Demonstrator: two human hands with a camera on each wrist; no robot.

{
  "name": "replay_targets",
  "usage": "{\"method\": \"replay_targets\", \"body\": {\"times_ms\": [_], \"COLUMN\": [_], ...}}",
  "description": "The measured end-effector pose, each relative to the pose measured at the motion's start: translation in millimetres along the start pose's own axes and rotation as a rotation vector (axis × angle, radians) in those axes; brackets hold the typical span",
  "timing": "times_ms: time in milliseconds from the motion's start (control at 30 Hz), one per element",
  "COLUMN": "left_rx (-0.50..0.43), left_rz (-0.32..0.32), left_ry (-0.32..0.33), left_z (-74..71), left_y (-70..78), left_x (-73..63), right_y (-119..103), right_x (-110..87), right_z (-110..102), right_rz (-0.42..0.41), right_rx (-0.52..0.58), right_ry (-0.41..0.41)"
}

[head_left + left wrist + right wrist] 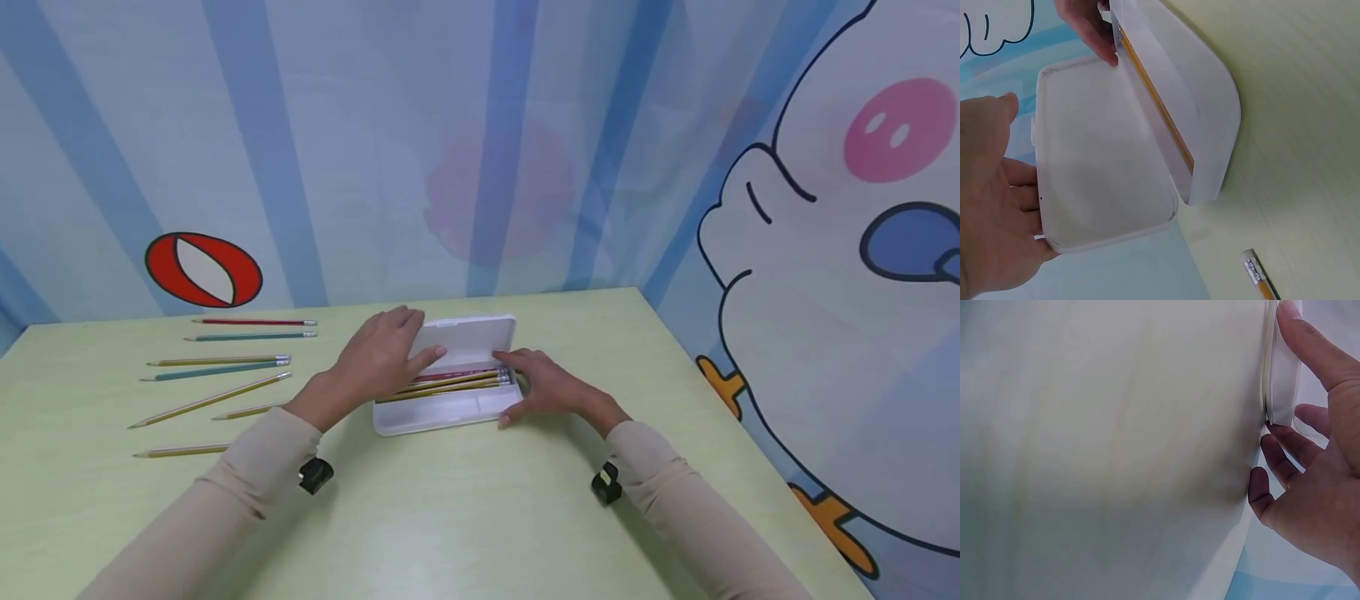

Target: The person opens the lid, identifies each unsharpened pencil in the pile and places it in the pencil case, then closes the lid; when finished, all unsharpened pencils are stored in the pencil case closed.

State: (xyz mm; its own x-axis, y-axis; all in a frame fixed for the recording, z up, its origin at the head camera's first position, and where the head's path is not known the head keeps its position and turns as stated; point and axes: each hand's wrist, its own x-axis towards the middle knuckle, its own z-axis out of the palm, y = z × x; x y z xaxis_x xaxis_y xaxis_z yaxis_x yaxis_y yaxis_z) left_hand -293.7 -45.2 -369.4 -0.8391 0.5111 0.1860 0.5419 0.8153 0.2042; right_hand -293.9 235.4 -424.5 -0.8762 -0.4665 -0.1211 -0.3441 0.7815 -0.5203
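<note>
A white plastic pencil case [438,414] stands with its lid [476,340] raised, in the head view. Yellow pencils [453,386] and a red one lie inside it, eraser ends to the right. My left hand [377,354] is at the lid's left side; the left wrist view has its extended fingers behind the lid [1104,156], with the thumb apart from it. At the case's right end, my right hand [547,385] holds the box, thumb at the front corner and fingers around the end. The right wrist view shows that thumb [1316,350] against the front wall.
Several loose pencils lie on the table's left: a red pencil [255,322], a teal pencil [251,337] and yellow pencils such as one [210,400] lying slantwise. My left forearm overlaps some of them. A printed curtain [375,167] hangs behind the table [465,517].
</note>
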Motion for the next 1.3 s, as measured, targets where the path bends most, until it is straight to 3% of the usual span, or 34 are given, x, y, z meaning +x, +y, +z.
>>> {"method": "replay_targets", "body": {"times_ms": [167, 567, 767, 967, 1133, 1300], "left_rx": [0.000, 0.031, 0.013, -0.012, -0.049, -0.069], "left_rz": [0.054, 0.077, 0.090, 0.092, 0.086, 0.093], "left_ry": [0.025, 0.040, 0.012, -0.032, -0.081, -0.090], "left_z": [2.0, 6.8, 9.7, 12.1, 17.8, 24.4], "left_y": [1.6, 4.0, 8.8, 17.9, 21.3, 23.4], "left_x": [-7.6, -21.2, -33.2, -48.2, -57.6, -64.6], "right_y": [-1, 5, 2, -22, -43, -52], "right_x": [-1.3, -15.5, -27.7, -32.4, -35.5, -37.1], "right_z": [0, -10, -27, -30, -13, 5], "right_rz": [-0.017, 0.008, 0.040, -0.041, -0.135, -0.190], "right_rx": [0.001, -0.036, 0.033, 0.002, -0.107, -0.211], "right_ry": [0.024, 0.034, 0.082, 0.171, 0.149, 0.121]}}
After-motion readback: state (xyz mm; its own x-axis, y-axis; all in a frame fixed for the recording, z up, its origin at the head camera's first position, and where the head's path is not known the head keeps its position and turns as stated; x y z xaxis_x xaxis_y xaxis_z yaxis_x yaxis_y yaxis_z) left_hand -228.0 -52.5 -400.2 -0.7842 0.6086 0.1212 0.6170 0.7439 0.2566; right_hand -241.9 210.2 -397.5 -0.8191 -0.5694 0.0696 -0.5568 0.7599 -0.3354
